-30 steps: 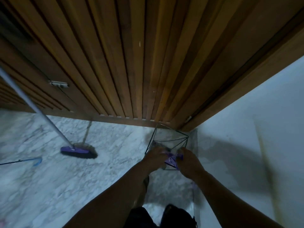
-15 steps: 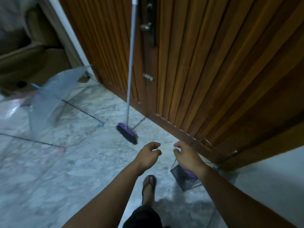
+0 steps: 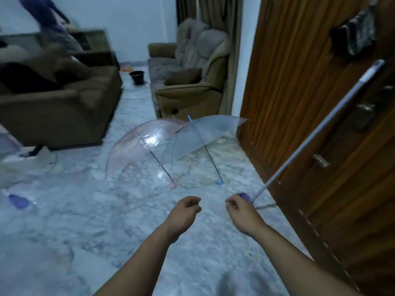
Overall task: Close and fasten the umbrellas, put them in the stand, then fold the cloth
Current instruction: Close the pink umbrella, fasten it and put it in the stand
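Observation:
Two open see-through umbrellas lie on the marble floor ahead. The pink umbrella point(image 3: 139, 146) is on the left, its pink crook handle pointing toward me. The blue umbrella point(image 3: 201, 137) overlaps it on the right, with a blue crook handle. My left hand point(image 3: 183, 212) and my right hand point(image 3: 241, 210) hover side by side above the floor, well short of both handles. Their fingers are loosely curled and hold nothing. The umbrella stand is out of view.
A broom point(image 3: 316, 135) leans against the wooden door point(image 3: 299, 92) on the right, its purple head just behind my right hand. A brown sofa point(image 3: 55, 107) stands left, an armchair point(image 3: 188, 82) beyond the umbrellas. A purple object point(image 3: 19, 201) lies far left on the floor.
The view has swung left from the wire stand in the corner to the room with the open umbrellas. Both hands have left the stand and come away with nothing in them.

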